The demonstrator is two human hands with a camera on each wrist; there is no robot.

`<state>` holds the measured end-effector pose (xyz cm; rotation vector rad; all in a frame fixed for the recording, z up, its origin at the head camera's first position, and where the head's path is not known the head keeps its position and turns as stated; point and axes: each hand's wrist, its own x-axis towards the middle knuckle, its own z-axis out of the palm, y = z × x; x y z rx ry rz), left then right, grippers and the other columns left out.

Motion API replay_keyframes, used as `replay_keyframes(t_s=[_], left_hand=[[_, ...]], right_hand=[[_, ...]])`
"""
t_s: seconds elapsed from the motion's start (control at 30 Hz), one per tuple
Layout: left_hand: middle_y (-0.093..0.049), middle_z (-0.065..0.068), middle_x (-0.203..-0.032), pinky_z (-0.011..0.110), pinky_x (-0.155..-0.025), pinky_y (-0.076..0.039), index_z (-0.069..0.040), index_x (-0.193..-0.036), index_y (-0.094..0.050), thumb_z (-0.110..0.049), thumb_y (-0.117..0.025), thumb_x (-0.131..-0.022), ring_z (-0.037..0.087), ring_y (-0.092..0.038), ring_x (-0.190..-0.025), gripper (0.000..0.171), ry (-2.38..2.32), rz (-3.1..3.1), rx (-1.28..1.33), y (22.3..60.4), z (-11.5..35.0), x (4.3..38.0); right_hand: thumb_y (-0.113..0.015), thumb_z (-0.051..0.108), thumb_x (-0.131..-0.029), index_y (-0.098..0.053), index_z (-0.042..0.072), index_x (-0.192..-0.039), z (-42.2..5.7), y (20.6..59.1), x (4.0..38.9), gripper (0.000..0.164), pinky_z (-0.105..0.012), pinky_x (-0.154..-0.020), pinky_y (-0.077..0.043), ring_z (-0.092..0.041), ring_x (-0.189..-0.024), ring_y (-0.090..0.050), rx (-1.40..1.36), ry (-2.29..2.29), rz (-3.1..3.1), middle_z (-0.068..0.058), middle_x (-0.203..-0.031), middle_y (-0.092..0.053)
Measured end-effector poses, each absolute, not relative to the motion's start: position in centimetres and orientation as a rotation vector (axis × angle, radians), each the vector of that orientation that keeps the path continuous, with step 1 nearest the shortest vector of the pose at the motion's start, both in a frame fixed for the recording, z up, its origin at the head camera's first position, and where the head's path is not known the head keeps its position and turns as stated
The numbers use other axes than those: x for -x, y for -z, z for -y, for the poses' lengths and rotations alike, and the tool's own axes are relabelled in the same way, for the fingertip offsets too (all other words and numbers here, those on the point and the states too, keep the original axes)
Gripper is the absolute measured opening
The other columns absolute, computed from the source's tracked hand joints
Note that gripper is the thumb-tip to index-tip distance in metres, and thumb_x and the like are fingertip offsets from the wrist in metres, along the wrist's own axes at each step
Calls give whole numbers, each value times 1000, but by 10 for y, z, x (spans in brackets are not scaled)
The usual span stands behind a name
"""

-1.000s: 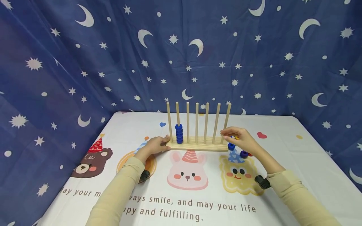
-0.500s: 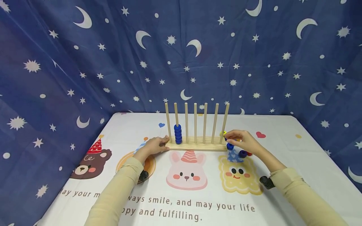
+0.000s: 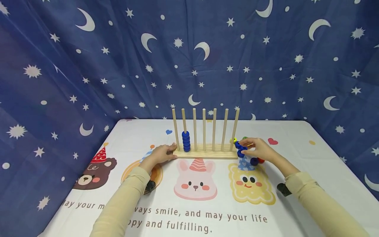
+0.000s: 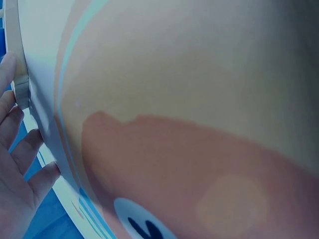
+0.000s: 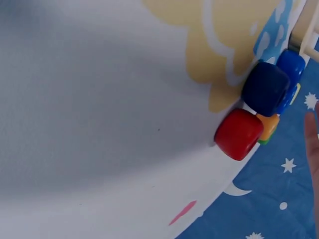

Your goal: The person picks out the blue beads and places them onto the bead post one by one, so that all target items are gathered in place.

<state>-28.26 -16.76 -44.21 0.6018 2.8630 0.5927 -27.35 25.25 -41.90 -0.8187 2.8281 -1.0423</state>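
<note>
Wooden rack point(image 3: 204, 154) held by my left hand point(image 3: 160, 154)

Thumb and fingers pinch its left end on the white surface point(image 3: 284, 168). Blue rings point(image 3: 186, 141) sit on the second stick point(image 3: 184, 120) from the left. Past the right end, my right hand point(image 3: 260, 149) bends its fingers, slightly apart, at a blue ring point(image 3: 244, 149); from back here, I can't quite tell if it's pinched.

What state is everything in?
Wooden rack: upright
Stacked blue beads: on second peg from left
Loose blue beads: near rack's right end
Red bead: loose
Yellow bead: partly hidden
Orange bead: partly hidden
Green bead: partly hidden
Left grip: touching rack's left end
Right grip: at loose beads, hold unclear
</note>
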Motion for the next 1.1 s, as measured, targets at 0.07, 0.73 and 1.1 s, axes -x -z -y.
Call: replay_keyframes(t_s=[0.07,0.73,1.1], left_hand=[[-42,12,-143,50,-105,-38,-8,-136,-48,-30,-65,-88,40,-45,-128,56,-602,-2872,-598,443,167,282],[-44,14,-142,51,-101,-41,-7,-135,-50,-29,-67,-87,41,-48,-125,56,-649,-2880,-584,446,168,281],[-43,13,-143,52,-103,-39,-7,-136,-49,-30,-66,-87,41,-46,-126,57,-648,-2876,-577,445,168,281]], right_hand=[[-70,11,-83,-61,-9,-112,-254,421,275,37,-48,-86,-53,-36,-97,-62,808,1033,-2823,-24,-105,-66],[-68,1,-82,-63,-11,-107,-256,432,284,28,-37,-74,-57,-29,-84,-65,883,874,-2807,-21,-98,-68],[-70,2,-80,-65,-5,-106,-248,434,285,27,-34,-71,-57,-26,-83,-66,878,710,-2824,-18,-98,-68]])
